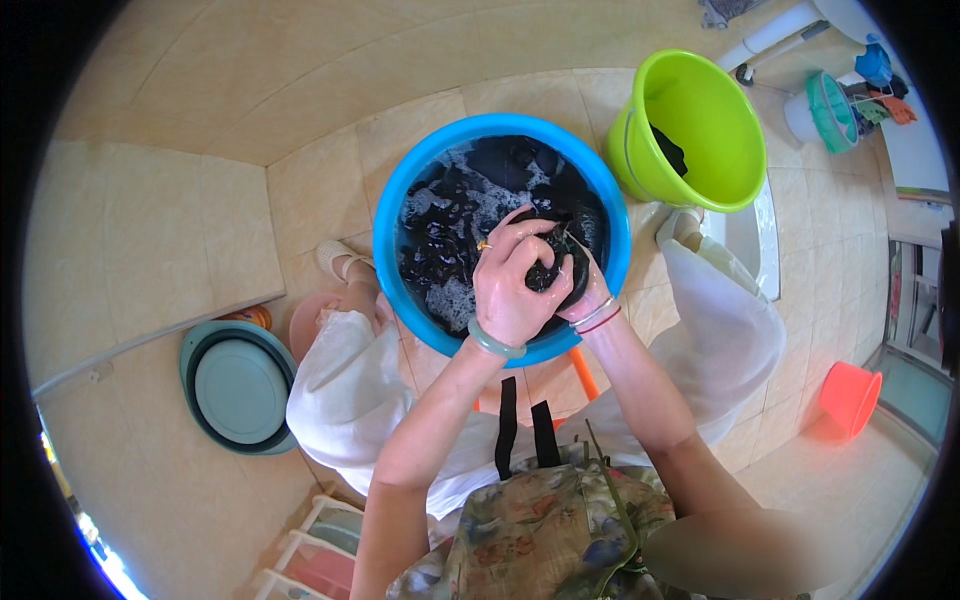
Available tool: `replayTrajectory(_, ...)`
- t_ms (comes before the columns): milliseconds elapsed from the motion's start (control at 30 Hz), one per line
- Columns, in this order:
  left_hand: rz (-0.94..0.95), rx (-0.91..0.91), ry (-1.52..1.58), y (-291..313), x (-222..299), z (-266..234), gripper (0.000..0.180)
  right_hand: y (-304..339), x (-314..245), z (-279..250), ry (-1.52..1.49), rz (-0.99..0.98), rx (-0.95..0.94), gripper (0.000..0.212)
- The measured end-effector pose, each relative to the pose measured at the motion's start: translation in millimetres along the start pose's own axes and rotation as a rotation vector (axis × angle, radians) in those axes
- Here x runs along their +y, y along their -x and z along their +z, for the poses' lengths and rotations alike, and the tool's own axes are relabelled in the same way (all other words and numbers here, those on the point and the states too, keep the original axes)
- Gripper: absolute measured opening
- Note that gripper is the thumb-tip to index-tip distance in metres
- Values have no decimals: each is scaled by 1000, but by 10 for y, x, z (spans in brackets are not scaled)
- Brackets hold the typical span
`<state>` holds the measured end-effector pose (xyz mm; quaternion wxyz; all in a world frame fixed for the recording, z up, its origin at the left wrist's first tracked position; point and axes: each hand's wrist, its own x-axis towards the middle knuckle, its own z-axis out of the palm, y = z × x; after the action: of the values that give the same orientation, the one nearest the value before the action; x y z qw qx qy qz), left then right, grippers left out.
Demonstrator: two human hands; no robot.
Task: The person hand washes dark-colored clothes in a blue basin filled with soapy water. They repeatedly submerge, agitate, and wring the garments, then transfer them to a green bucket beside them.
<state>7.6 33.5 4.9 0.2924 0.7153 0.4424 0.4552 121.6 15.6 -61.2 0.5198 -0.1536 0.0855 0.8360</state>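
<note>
Left hand (515, 290): gripping dark cloth (574, 289)
Right hand (594, 287): touching it, hidden fingers leaving grip unclear
Cloth place: bunching over blue tub (385, 230), frame centre
Squeezing: keeping low is probably limiting splashes

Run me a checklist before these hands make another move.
1. Left hand curled on the dark cloth: ok.
2. Right hand gripping fully: cannot tell, its fingers are partly hidden.
3. Dark cloth above the blue basin: ok.
4. Sudsy water in the basin: ok.
5. Wrists bare: not ok, pale green bangle on the left, thin bands on the right.
6. Green bucket empty: not ok, something dark inside.
</note>
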Motion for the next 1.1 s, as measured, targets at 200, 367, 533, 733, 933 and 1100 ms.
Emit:
replayTrajectory(200, 220, 16, -65, 4, 118, -48, 26, -24, -65, 80, 60, 39, -198, 39)
replayTrajectory(367, 391, -71, -79, 1, 136, -118, 21, -102, -99, 149, -269, 346, -381, 31)
replayTrajectory(533, 446, -163, -153, -8, 228, -198, 22, -236, -83, -265, -209, 444, -116, 33)
replayTrajectory(733, 532, -230, -215, -3, 276, -243, 15, -275, -184, -19, -42, 511, -155, 30)
replayTrajectory(933, 647, -327, -256, 112, 272, -278, 15, -179, -191, 343, 1099, 107, -260, 26)
replayTrajectory(1100, 754, -388, -295, 124, 254, -261, 15, -241, -198, 417, 1077, 335, -175, 27)
